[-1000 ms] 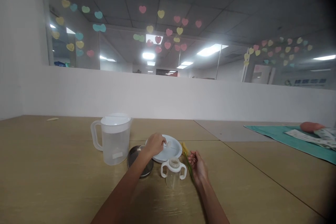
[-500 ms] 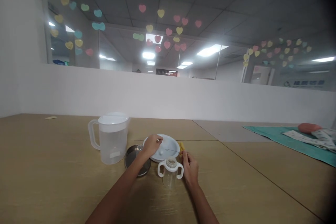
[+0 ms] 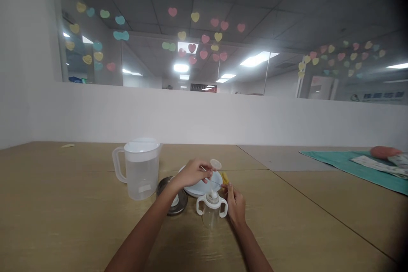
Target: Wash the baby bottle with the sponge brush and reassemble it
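Note:
My left hand (image 3: pixel 197 172) is closed by its fingertips on a small translucent disc-shaped piece (image 3: pixel 216 164) above the white bowl (image 3: pixel 199 189). My right hand (image 3: pixel 236 205) pinches a thin rod (image 3: pixel 216 183) that points left over the bowl's rim. Below both hands stands a clear bottle (image 3: pixel 211 216) with two white handles. A whitish cone-shaped part (image 3: pixel 213 194) shows at its mouth; I cannot tell whether it is joined to the disc. Something yellow (image 3: pixel 225 178) lies beside the bowl, just behind my right fingers.
A clear plastic jug (image 3: pixel 142 174) stands left of the bowl. Between them is a round metal dish (image 3: pixel 182 206) with a white item (image 3: pixel 175 200) in it, partly behind my left arm. A green cloth (image 3: pixel 344 165) with a reddish object (image 3: pixel 385 152) lies far right.
My left hand has come up from the bowl and moved right, bringing the translucent disc above the bottle. A whitish part now shows at the bottle's mouth. My right hand still pinches the rod.

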Tool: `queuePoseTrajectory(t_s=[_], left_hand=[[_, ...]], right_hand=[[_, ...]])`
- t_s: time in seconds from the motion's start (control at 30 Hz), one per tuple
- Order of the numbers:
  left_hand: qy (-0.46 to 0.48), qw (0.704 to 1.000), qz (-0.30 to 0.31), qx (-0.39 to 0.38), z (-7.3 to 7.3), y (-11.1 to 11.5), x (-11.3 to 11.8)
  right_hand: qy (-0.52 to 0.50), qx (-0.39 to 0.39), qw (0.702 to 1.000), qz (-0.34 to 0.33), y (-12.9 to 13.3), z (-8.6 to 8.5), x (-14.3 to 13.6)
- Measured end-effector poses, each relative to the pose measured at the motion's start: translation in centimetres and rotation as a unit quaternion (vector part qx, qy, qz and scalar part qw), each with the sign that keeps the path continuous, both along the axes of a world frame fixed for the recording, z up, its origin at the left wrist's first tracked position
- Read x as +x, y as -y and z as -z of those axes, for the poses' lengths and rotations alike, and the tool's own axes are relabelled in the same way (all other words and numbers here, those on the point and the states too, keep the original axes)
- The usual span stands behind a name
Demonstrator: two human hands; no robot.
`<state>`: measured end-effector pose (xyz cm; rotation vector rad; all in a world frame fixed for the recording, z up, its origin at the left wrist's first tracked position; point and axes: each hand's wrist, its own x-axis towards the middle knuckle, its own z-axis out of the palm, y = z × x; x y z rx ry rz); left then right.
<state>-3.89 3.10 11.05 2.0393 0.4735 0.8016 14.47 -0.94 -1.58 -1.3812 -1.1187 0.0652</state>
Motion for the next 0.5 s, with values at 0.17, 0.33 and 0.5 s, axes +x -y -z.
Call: queuePoseTrajectory(t_s=[0.17, 0.33, 0.5], left_hand=[[-0.156, 0.979, 0.014, 0.132, 0.3, 0.4, 0.1], [-0.266, 0.93, -0.063, 0.244, 0.3, 0.4, -0.1], [-0.411, 0.85, -0.229, 0.236, -0.1, -0.9, -1.9]], right_hand=[[0.017, -0.016, 1.0, 0.002, 0.0, 0.1, 0.1], [0.013, -0.023, 1.0, -0.008, 0.0, 0.1, 0.2], [0.013, -0.018, 1.0, -0.01, 0.0, 0.0, 0.2]])
